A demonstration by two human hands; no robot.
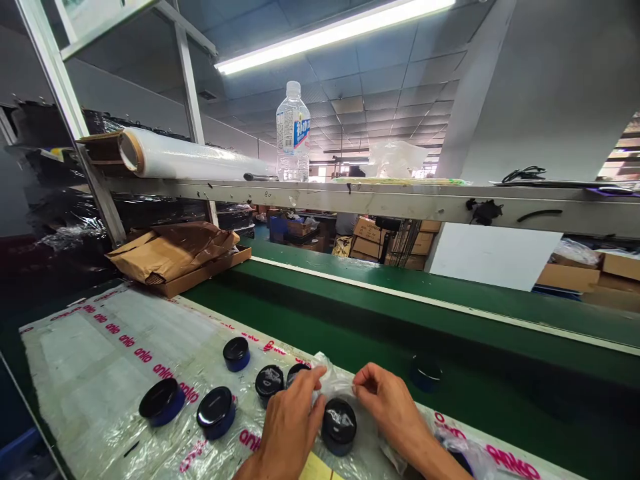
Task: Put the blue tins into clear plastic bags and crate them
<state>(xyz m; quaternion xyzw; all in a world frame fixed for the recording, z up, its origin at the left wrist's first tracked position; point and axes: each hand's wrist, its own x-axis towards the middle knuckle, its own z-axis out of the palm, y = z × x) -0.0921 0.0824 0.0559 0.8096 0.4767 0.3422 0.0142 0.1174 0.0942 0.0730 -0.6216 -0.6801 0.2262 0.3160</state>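
A clear plastic bag (336, 385) is stretched between my hands. My right hand (387, 403) pinches its edge between thumb and fingertips. My left hand (295, 417) closes on the other side of it, thumb and fingers bent around the film. Just below, between the hands, sits a round black-topped cap (339, 427) with a shiny film-like glare on it; whether it lies inside the bag I cannot tell. Past my left hand are a second black cap (270, 382) and a third cap (297, 372), partly hidden by my fingers.
More black caps with blue sides, such as this cap (216, 412), lie left on the plastic-covered board (110, 347). One dark cap (426, 372) rests on the green conveyor belt (300, 320). A cardboard tray (200, 270) holds brown paper. A metal shelf (320, 195) crosses above, carrying a bottle (293, 137).
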